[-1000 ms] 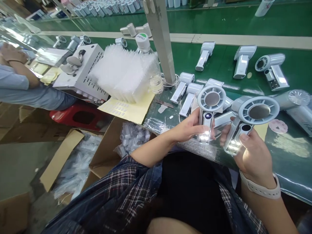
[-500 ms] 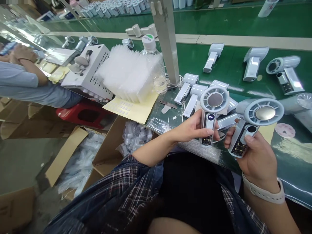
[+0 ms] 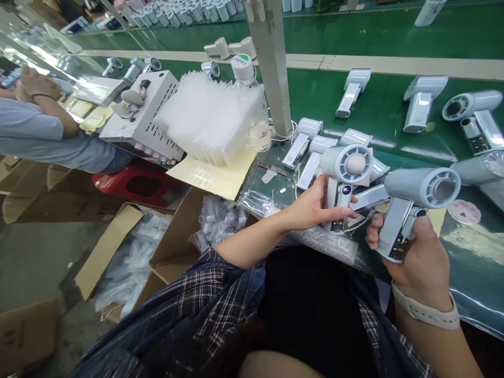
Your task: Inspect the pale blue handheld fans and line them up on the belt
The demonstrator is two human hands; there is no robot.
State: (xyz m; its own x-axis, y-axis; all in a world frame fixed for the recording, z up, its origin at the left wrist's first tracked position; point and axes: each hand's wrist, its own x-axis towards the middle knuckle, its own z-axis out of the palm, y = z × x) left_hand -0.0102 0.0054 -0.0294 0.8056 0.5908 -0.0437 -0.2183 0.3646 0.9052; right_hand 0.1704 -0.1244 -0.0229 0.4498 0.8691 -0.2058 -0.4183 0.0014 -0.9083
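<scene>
My left hand (image 3: 315, 207) is closed around the handle of a light blue handheld fan (image 3: 334, 163), its small round display lit with digits. In my right hand (image 3: 421, 252) is a second light blue handheld fan (image 3: 405, 186), gripped by its handle, where bare circuit board shows low on the side. Both fans are held upright above the bench edge, their round heads turned to the right. Just behind them several more fans, among them a fan (image 3: 297, 149) with a shiny handle, lie in a loose group on the green bench top.
A metal post (image 3: 271, 68) rises from the bench beside a plastic bottle (image 3: 252, 105) and a stack of white foam sheets (image 3: 208, 118). Fans ride on the green belt (image 3: 386, 105) beyond. Lower left stand a cardboard box (image 3: 173, 247) of bagged parts and a red stool (image 3: 137, 184); a co-worker's arm (image 3: 51, 113) is behind.
Both fans have been turned in my hands, so their heads now show more from the side and face right. On the belt, the fans have shifted slightly to the right.
</scene>
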